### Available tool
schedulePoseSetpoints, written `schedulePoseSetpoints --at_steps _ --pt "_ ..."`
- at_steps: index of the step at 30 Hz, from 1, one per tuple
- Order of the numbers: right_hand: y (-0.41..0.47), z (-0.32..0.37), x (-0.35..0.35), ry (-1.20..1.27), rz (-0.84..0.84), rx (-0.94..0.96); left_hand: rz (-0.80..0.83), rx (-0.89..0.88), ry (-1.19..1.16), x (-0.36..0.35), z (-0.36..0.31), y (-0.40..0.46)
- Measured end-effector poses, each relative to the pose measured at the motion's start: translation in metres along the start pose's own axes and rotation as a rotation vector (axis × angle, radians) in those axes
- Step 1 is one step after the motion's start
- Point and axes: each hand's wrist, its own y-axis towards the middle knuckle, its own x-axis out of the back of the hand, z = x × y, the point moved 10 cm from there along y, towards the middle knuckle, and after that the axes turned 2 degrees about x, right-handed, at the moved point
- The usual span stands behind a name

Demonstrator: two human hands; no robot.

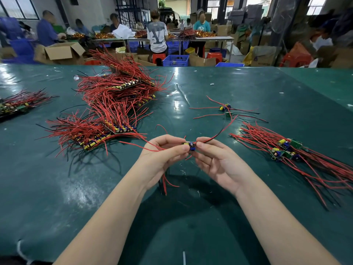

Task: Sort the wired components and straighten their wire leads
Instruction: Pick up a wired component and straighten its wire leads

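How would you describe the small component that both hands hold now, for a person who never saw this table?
On the green table, look between the left hand and right hand. The small board pinched there is lifted off the table, unlike the piles lying beside it.

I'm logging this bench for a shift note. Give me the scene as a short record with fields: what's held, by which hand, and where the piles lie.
held: small board with red leads, above the table
left hand: pinches the board's left end
right hand: pinches its right end
big pile: far left, tangled red wires
aligned bundle: right, leads running alongside each other
loose boards: centre right, beyond the hands
far-left pile: at the table edge
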Motion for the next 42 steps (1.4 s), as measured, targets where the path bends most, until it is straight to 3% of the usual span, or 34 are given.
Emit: schedulePoseSetpoints --at_steps 13,20,30,42 --pt "-0.005 -0.008 -0.016 0.106 0.163 -0.078 0.095 0.107 -0.046 -0.009 0.003 -0.006" --pt "0.001 0.009 0.001 0.026 0.015 0.051 -0.019 0.067 -0.057 0.003 -0.003 -0.001" --pt "-0.001 0.024 0.004 -0.116 0.012 0.177 -0.003 0.129 -0.065 0.006 0.003 -0.001" --pt "0.000 0.006 0.018 0.153 -0.151 0.051 0.017 0.116 0.014 0.000 0.008 -0.002"
